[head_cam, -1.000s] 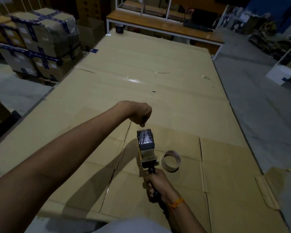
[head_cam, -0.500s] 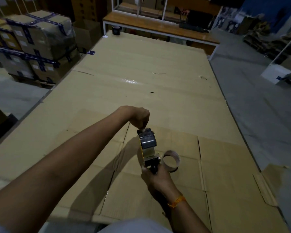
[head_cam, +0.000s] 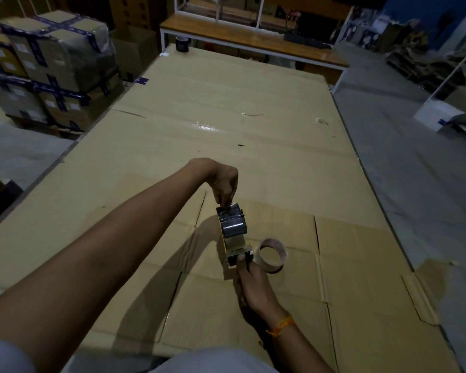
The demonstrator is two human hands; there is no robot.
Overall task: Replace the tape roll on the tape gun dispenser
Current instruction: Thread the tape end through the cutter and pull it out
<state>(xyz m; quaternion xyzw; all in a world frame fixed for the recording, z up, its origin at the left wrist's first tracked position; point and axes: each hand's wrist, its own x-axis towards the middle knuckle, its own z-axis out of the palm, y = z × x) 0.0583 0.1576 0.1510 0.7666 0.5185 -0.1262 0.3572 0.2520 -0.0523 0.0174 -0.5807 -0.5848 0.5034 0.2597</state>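
The tape gun dispenser [head_cam: 233,242] is held upright over the cardboard-covered table [head_cam: 226,117], with a dark tape roll [head_cam: 233,224] mounted at its far end. My right hand [head_cam: 254,285] is closed around the gun's handle near me. My left hand [head_cam: 225,184] reaches across from the left and pinches the loose tape end at the top of the roll. An empty brown cardboard core [head_cam: 271,254] stands on the table just right of the gun.
Another dark tape roll [head_cam: 182,45] sits at the table's far edge. Taped cartons [head_cam: 46,74] are stacked at the left. A wooden bench [head_cam: 253,41] lies beyond the table. Grey floor runs along the right side.
My left hand came down from above the gun and took hold of the tape end on the roll. My right hand and the gun shifted slightly away from me.
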